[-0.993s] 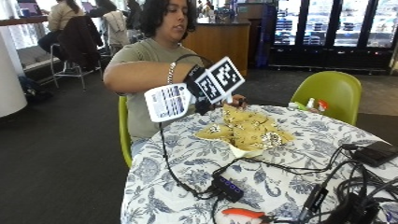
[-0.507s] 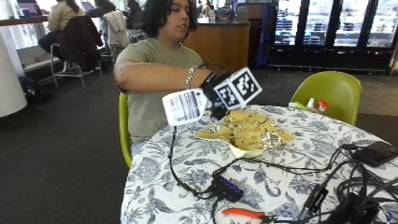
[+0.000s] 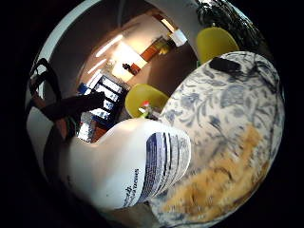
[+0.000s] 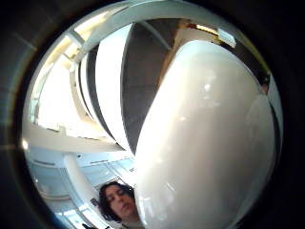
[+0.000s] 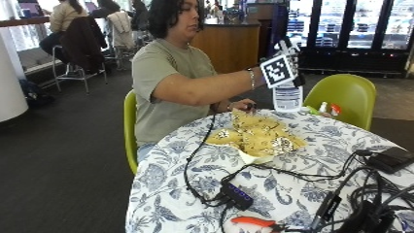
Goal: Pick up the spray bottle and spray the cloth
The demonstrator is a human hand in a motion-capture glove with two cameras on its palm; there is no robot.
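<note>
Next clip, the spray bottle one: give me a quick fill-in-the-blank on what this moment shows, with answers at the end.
1. The gloved right hand holds the white spray bottle ____ the table, not resting on it.
2. The yellow patterned cloth lies bunched on a tablecloth printed with ____ flowers.
3. The bare hand rests at the edge of the ____.
4. The chair beyond the bottle is ____ in colour.

Missing words: above; blue; cloth; green

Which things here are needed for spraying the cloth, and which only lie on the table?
Needed: spray bottle, held up by the gloved right hand; yellow cloth.

Only lying there: black cables, orange tool, black box.
</note>
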